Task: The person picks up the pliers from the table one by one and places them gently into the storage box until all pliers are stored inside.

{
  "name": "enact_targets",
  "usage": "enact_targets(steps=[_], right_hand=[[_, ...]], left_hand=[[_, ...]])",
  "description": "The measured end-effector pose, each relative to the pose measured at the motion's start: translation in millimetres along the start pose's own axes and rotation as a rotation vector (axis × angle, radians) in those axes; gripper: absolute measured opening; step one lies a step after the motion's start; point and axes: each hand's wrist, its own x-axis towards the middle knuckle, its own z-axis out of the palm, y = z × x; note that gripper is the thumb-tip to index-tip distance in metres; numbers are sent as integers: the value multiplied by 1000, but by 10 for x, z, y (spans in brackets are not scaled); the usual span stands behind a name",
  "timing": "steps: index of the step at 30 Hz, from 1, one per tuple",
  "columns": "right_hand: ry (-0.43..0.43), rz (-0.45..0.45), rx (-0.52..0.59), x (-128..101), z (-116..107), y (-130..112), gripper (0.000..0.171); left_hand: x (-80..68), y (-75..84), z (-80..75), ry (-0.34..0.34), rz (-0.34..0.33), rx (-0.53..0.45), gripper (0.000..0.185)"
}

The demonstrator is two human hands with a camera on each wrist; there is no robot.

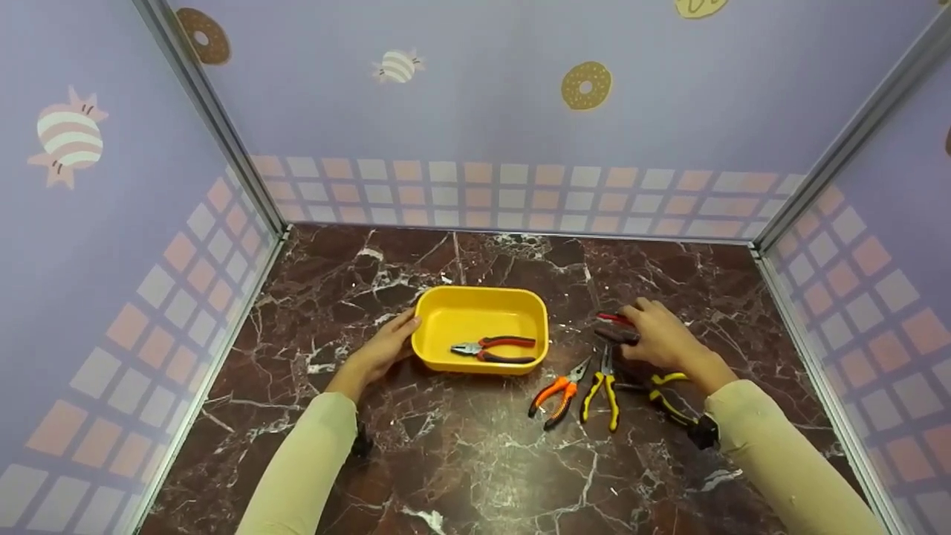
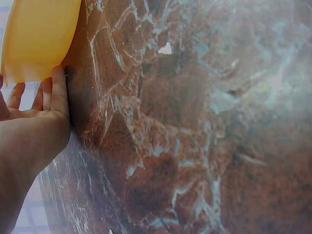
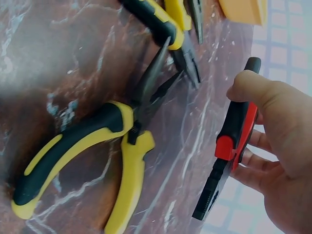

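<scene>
Black-red pliers point(image 1: 487, 342) are in the yellow tub point(image 1: 481, 366), which is touched by the loose left hand point(image 1: 382, 348). Red pliers point(image 3: 234, 122) are gripped by the right hand point(image 1: 663, 336) — orange pliers point(image 1: 570, 388) and two yellow pliers point(image 1: 608, 377) are left on the counter point(image 1: 483, 461).

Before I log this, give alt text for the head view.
Right hand holds red-handled pliers; left hand touches a yellow bin containing another pair. Orange pliers and two yellow pairs lie on the marbled tabletop.
</scene>
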Motion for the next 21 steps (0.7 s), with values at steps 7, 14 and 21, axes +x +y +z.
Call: enact_targets(steps=[7,14,21], right_hand=[[-3,-42,-7,87,-98,-167,70],[38,-93,-13,172,-181,-314,69],[69,-141,13,239,-193,-463,65]], left_hand=[[-20,9,-12,-12,8,1,63],[-10,20,-9,-11,8,-6,62],[-5,13,-9,-13,-5,-1,64]])
